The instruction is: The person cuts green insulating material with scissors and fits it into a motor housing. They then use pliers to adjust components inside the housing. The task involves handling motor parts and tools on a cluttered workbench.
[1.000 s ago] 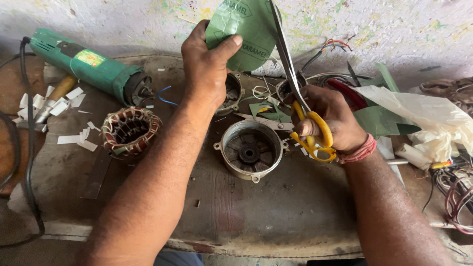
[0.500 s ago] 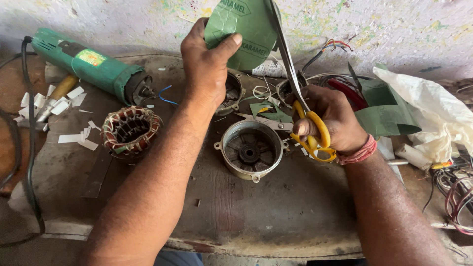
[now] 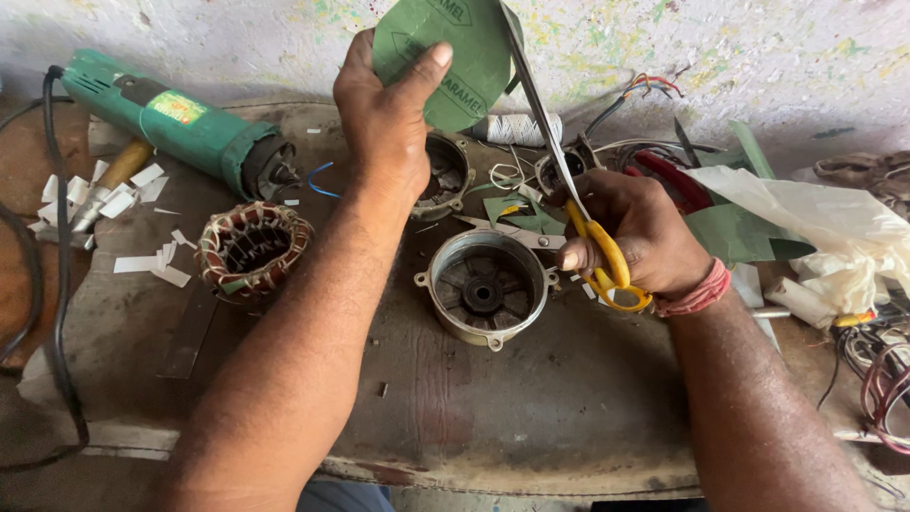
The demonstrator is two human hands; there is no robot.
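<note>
Stator (image 3: 252,248) left of motor cover (image 3: 485,296) (centre of workbench (image 3: 569,408)), power tool (image 3: 180,123) behind.

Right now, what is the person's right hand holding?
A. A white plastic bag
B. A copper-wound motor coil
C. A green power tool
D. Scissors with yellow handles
D. The right hand grips the yellow-handled scissors, whose blades reach up to the green sheet that the left hand holds up; the green power tool lies untouched on the bench.
</note>
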